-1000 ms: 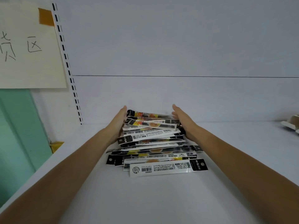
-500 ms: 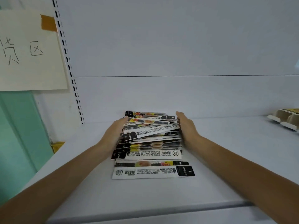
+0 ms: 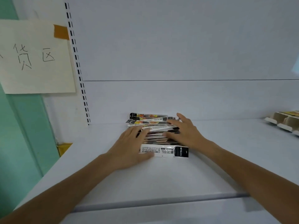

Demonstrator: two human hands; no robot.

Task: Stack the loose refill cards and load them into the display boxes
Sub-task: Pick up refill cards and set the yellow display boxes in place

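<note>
A fanned pile of long, narrow refill cards (image 3: 155,126) lies on the white shelf (image 3: 161,175), running back toward the rear wall. The nearest card (image 3: 168,151) shows a white barcode side with a black end. My left hand (image 3: 129,147) lies flat over the pile's left side, its thumb on the nearest card. My right hand (image 3: 184,131) rests palm down on the pile's right side, fingers spread across the cards. Cardboard display boxes (image 3: 286,121) stand at the far right of the shelf, cut off by the frame edge.
A paper sign (image 3: 34,59) with handwriting is taped to the green wall at left. A slotted shelf upright (image 3: 77,62) runs down beside it. A yellow object (image 3: 63,147) sits at the shelf's left end. The shelf's front edge (image 3: 161,201) crosses below my forearms.
Both hands went from cupping the pile's sides to lying flat on top of it. The fanned cards have been pushed closer together, and the view has tilted downward.
</note>
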